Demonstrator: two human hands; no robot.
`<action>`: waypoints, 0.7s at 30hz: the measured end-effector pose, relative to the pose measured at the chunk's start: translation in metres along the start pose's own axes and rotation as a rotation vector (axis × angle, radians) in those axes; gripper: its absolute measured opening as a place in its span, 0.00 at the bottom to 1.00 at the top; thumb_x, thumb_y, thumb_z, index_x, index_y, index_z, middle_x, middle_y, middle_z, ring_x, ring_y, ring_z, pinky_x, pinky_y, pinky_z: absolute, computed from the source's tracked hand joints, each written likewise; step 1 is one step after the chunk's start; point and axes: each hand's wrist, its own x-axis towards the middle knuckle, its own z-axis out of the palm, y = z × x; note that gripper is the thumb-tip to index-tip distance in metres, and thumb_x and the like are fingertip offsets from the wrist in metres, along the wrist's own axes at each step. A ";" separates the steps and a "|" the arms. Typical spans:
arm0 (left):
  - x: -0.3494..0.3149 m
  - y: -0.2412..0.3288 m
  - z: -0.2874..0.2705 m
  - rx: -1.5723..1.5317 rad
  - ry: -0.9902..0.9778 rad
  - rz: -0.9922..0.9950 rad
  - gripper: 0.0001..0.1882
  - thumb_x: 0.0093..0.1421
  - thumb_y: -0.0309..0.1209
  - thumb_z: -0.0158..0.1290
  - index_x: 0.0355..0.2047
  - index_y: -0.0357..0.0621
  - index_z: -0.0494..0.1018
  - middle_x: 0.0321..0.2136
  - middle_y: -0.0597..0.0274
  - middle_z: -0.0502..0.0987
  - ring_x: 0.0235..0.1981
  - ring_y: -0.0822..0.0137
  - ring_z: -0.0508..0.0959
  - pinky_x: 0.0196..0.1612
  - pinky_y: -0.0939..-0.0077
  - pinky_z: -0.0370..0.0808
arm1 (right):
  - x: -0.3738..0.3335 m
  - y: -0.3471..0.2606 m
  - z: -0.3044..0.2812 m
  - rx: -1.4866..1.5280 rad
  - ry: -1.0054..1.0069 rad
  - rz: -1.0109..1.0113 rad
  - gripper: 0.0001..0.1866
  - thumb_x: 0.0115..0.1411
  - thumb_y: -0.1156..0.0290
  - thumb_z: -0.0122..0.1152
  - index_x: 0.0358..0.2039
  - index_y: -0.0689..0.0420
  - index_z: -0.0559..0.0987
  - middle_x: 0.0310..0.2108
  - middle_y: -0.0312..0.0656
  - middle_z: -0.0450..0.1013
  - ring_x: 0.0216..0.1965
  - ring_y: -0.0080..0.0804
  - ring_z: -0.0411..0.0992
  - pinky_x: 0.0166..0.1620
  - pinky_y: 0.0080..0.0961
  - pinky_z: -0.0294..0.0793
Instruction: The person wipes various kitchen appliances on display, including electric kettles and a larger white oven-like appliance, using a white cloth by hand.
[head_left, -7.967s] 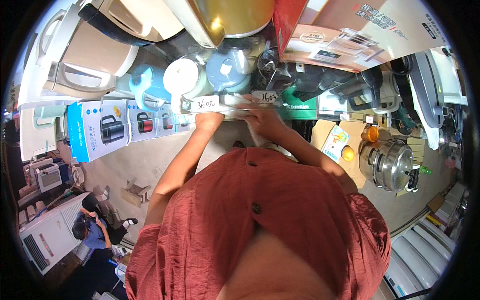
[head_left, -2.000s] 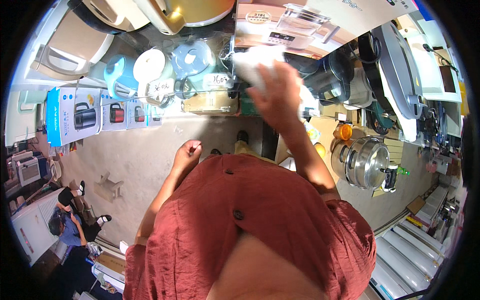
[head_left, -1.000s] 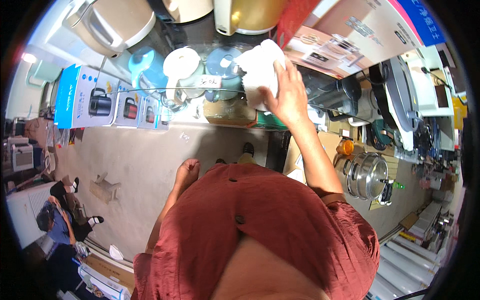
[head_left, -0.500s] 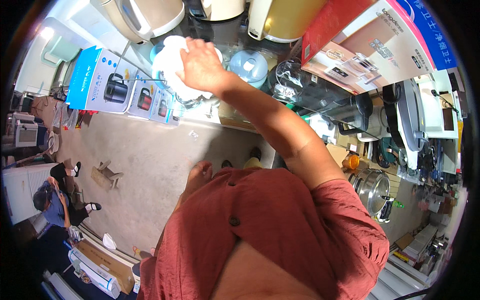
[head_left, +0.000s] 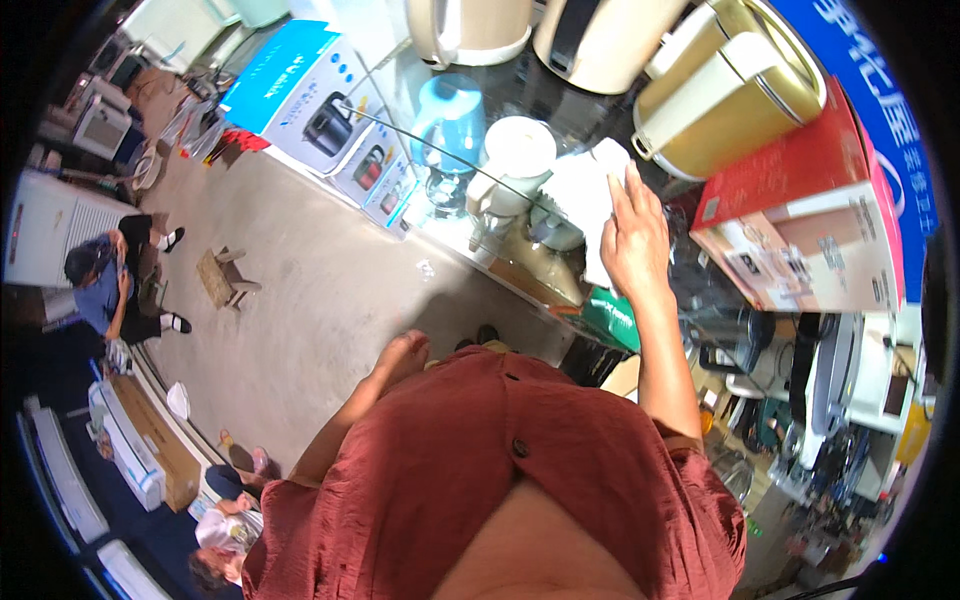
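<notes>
My right hand point(head_left: 637, 235) lies on a white cloth point(head_left: 585, 190), fingers stretched over it, pressing it onto the glass countertop point(head_left: 500, 90). Just left of the cloth stands a white jug point(head_left: 520, 148), and beyond that a light-blue jug point(head_left: 452, 105). A gold kettle point(head_left: 725, 100) stands beyond my right hand, and a red and beige appliance box point(head_left: 800, 235) is to its right. At my waist, my left hand point(head_left: 402, 355) hangs beside the red shirt, away from the counter. Its fingers are too foreshortened to read.
Beige kettles point(head_left: 600, 40) line the counter's far side. Blue-and-white kettle boxes point(head_left: 310, 105) stand at its left end. A small wooden stool point(head_left: 226, 278) is on the floor; one person sits point(head_left: 105, 275) at the left, another person point(head_left: 230, 530) is at lower left.
The view has turned. My right hand has carried the white cloth rightward along the counter, and the blue and white jugs now show. My left hand stays by my waist.
</notes>
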 end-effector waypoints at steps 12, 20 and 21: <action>-0.024 0.043 -0.028 -0.223 0.091 -0.188 0.14 0.63 0.31 0.49 0.46 0.38 0.73 0.40 0.47 0.78 0.43 0.52 0.78 0.46 0.65 0.74 | 0.085 -0.112 0.054 0.082 -0.158 -0.293 0.35 0.46 0.64 0.69 0.54 0.61 0.69 0.60 0.58 0.61 0.58 0.55 0.62 0.56 0.44 0.64; 0.012 -0.004 -0.084 -0.130 0.165 -0.137 0.14 0.62 0.33 0.50 0.45 0.39 0.74 0.43 0.47 0.76 0.44 0.51 0.77 0.47 0.63 0.74 | 0.156 -0.180 0.106 0.130 0.063 -0.416 0.28 0.47 0.67 0.66 0.49 0.64 0.73 0.54 0.63 0.66 0.49 0.56 0.69 0.49 0.42 0.70; 0.017 -0.012 -0.096 -0.116 0.159 -0.143 0.14 0.62 0.33 0.50 0.44 0.39 0.75 0.43 0.47 0.76 0.44 0.51 0.77 0.47 0.63 0.74 | 0.166 -0.187 0.113 0.131 0.059 -0.406 0.28 0.48 0.66 0.65 0.49 0.64 0.73 0.54 0.63 0.66 0.49 0.56 0.69 0.48 0.42 0.70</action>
